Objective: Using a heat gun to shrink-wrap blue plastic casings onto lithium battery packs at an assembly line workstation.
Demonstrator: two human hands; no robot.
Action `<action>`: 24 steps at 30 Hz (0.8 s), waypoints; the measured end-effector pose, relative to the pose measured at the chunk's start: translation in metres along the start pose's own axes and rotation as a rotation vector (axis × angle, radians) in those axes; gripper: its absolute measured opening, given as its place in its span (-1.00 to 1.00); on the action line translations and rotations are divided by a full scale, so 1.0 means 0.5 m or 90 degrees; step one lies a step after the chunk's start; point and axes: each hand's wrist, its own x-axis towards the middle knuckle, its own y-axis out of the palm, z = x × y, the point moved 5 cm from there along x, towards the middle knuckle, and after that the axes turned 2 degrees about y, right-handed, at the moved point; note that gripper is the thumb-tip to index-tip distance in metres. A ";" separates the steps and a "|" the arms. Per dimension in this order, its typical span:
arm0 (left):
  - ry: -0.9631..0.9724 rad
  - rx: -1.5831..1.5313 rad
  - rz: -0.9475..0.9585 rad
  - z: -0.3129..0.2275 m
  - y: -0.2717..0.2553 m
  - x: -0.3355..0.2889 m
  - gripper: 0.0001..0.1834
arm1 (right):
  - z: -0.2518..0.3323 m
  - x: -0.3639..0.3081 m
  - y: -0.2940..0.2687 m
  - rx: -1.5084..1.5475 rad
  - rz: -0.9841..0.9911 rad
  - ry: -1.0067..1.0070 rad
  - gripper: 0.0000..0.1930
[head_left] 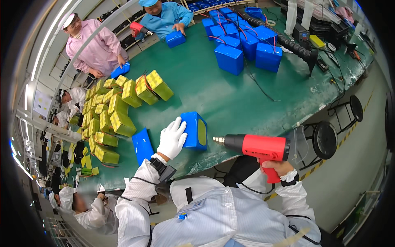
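Blue-wrapped block lies at the frame's centre, its left edge covered. From the left, crowded yellow blocks partly hide one another; nearer centre is a blue sheet. The gloved left hand rests extended fingers on the block, thumb hard to make out. Right of centre, the right hand grips a red heat gun, fingers partly hidden at its handle.

Left hand lies flat, right hand curls
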 end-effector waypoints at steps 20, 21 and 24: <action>0.174 0.029 0.339 0.037 0.033 0.134 0.86 | -0.022 -0.044 -0.032 -0.096 -0.013 -0.044 -0.75; 0.174 0.031 0.335 0.034 0.035 0.139 0.86 | -0.014 -0.038 -0.021 -0.080 0.023 -0.057 -0.74; 0.120 0.024 0.365 0.041 0.034 0.134 0.90 | 0.020 -0.010 0.013 -0.033 0.071 -0.088 -0.72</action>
